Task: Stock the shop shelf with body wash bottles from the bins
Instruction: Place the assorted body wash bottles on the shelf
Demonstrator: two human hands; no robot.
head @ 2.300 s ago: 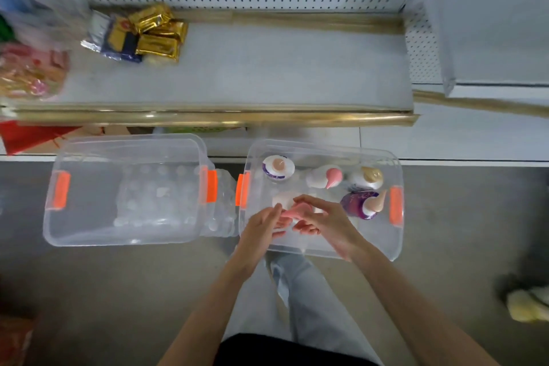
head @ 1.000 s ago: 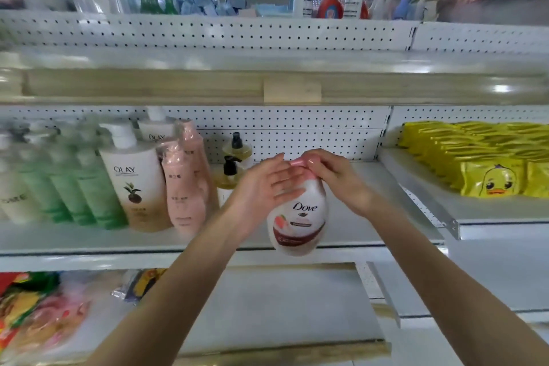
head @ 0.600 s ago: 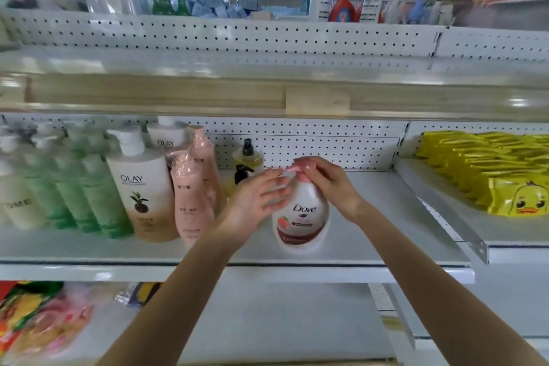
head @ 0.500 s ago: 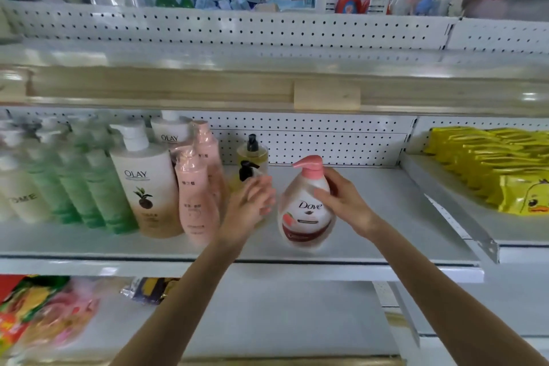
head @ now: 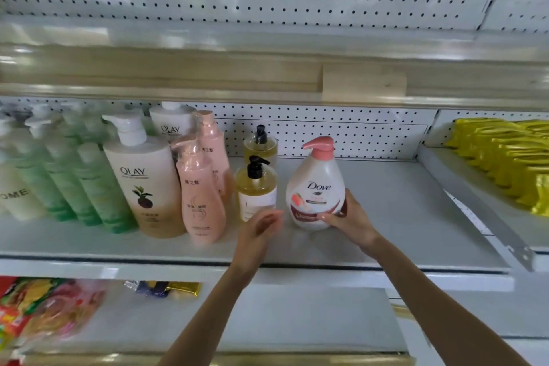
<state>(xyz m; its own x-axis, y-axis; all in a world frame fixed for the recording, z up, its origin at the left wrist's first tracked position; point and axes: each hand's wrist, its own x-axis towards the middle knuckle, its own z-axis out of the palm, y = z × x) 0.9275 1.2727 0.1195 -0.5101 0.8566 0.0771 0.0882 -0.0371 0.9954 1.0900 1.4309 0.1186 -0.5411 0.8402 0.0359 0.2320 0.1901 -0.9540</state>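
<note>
White pegboard [head: 356, 134] is backing the shop shelf [head: 386, 217], whose grey board is being lit from above. A Dove body wash bottle [head: 316, 187], white with a pink pump and the word "Dove" readable over a peach picture and a dark red band, is being held upright on this shelf, just right of the other bottles. It is being gripped low on its right side by the right hand [head: 352, 223], the fingers [head: 326, 217] being curled round its base. The left hand [head: 258, 235] is being held just in front of an amber bottle [head: 257, 190] with a black pump; its fingers are loosely spread and nothing is being gripped, though motion blur is hiding whether the bottle is being touched. A second amber bottle [head: 261, 145] is standing behind the first.

Further left, two pink bottles [head: 200, 196] carrying small Chinese characters are being shown one behind the other, beside a large beige pump bottle [head: 145, 181] marked "OLAY" and a second Olay bottle [head: 170, 125] behind it. Green bottles [head: 89, 184] are being lined up beyond those, next to a cream bottle [head: 15, 193] on which only "OME" can be read. Yellow packs [head: 511, 157] are being displayed on the neighbouring shelf to the right, their print too blurred to read. Gold packets [head: 181, 288] are lying on the shelf below.
</note>
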